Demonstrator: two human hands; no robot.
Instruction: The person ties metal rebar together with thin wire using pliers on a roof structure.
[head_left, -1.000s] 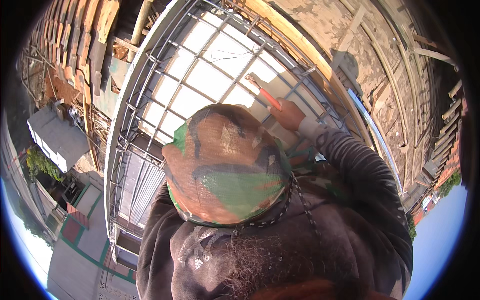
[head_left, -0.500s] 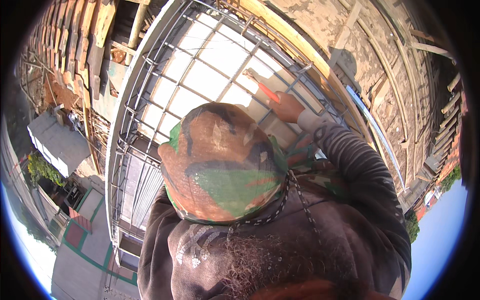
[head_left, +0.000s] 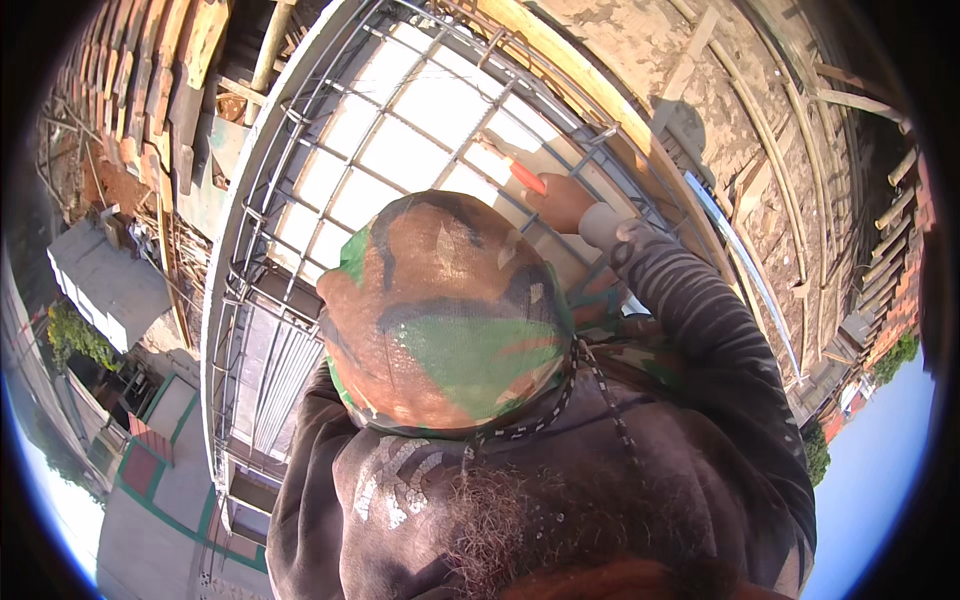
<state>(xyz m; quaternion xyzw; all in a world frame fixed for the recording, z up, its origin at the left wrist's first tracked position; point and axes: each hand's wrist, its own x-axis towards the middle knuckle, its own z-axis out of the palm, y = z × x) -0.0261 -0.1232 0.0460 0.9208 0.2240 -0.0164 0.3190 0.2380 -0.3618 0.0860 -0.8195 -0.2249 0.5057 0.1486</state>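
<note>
My right hand (head_left: 560,204) is closed round the handle of an orange-handled tool (head_left: 526,178). Glare and small size hide the exact kind of its narrow metal head, which points away to the far left, over a grid of steel rebar (head_left: 462,150). The hand is just above or beside the near right part of this grid; I cannot tell whether it touches a bar. My left hand is out of sight, and its sleeve disappears behind my bent knee in camouflage cloth (head_left: 450,310). The knee covers the near middle of the grid.
Pale, sunlit panels (head_left: 400,145) lie beneath the bars. Wooden boards (head_left: 600,75) edge the far right side, with a bluish strip (head_left: 735,245) beyond. Broken roof tiles (head_left: 135,75) stand at the far left. A tiled surface (head_left: 165,490) lies far below on the left.
My right hand and the orange-handled tool have shifted slightly left and nearer. The grip stays closed, and the whole view has moved a little.
</note>
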